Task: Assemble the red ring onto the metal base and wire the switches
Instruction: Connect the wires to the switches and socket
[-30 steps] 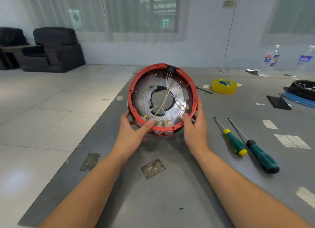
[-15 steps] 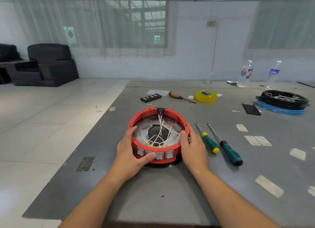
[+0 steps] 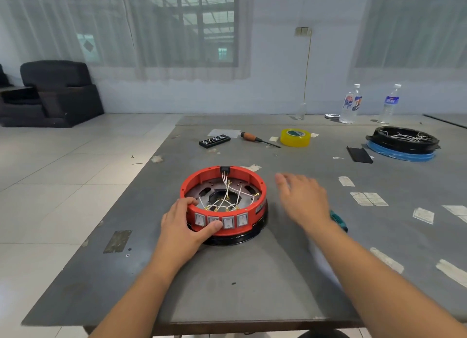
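Note:
The red ring (image 3: 242,176) sits flat on the grey table (image 3: 252,274), around a metal base plate (image 3: 199,189), with a black rim showing under it. Several white switches (image 3: 228,222) line its near wall. White wires (image 3: 228,193) with gold terminals cross inside, running from a black connector at the far rim. My left hand (image 3: 188,224) grips the ring's near-left wall, thumb across the switches and a finger over the top edge. My right hand (image 3: 300,201) hovers to the right of the ring with fingers straight and holds nothing. It is blurred.
A teal screwdriver handle (image 3: 338,220) shows from under my right hand. Farther back lie an orange-handled screwdriver (image 3: 257,139), a yellow tape roll (image 3: 295,137), a black bit case (image 3: 214,141), a black pad (image 3: 360,155), a black-and-blue ring assembly (image 3: 401,145) and two water bottles (image 3: 350,105).
The ring was held up tilted in both hands, then set down flat on the table. My right hand has since let go and moved out to the right.

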`<state>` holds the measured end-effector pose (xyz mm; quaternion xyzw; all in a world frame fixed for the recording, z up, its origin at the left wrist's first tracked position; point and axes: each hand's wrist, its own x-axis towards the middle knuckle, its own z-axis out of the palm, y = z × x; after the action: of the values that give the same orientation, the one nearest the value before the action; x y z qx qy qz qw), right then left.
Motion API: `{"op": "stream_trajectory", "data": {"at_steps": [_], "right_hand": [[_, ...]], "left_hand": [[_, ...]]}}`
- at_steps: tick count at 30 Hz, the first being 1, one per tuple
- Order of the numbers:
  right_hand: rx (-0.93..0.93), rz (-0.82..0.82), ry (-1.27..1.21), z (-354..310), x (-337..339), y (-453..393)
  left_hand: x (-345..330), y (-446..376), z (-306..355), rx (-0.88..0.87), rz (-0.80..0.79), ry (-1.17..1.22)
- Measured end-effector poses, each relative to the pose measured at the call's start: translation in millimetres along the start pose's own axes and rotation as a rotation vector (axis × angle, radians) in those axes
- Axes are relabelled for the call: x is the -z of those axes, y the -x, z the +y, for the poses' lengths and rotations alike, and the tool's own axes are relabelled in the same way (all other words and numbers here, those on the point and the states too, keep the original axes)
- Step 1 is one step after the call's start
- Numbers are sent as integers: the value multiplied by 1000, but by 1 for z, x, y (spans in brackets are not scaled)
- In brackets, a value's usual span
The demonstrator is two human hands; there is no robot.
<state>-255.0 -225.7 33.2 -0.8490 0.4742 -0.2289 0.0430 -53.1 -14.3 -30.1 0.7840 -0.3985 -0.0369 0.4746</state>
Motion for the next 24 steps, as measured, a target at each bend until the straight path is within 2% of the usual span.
{"op": "stream_trajectory", "data": {"at_steps": [1, 4, 6, 10, 12, 16, 24], "right_hand": [[-72, -64, 45, 15, 6, -9], [-217, -398, 151, 51, 15, -22], [-229, -497, 149, 58, 7, -16], [-177, -297, 281, 52, -14, 5], [-195, -268, 293, 45, -15, 4], [-229, -318, 179, 28, -17, -6], [-115, -504, -11, -21, -18, -14]], "left_hand": [[0, 0, 0, -2, 0, 1], [-1, 0, 2, -10, -9, -5], [-1, 0, 3, -8, -22, -19], [-3, 0, 1, -16, -26, -30], [-3, -1, 0, -10, -28, -30], [-4, -2, 0, 1, -25, -43], [-3, -3, -1, 8, 3, -20]]}}
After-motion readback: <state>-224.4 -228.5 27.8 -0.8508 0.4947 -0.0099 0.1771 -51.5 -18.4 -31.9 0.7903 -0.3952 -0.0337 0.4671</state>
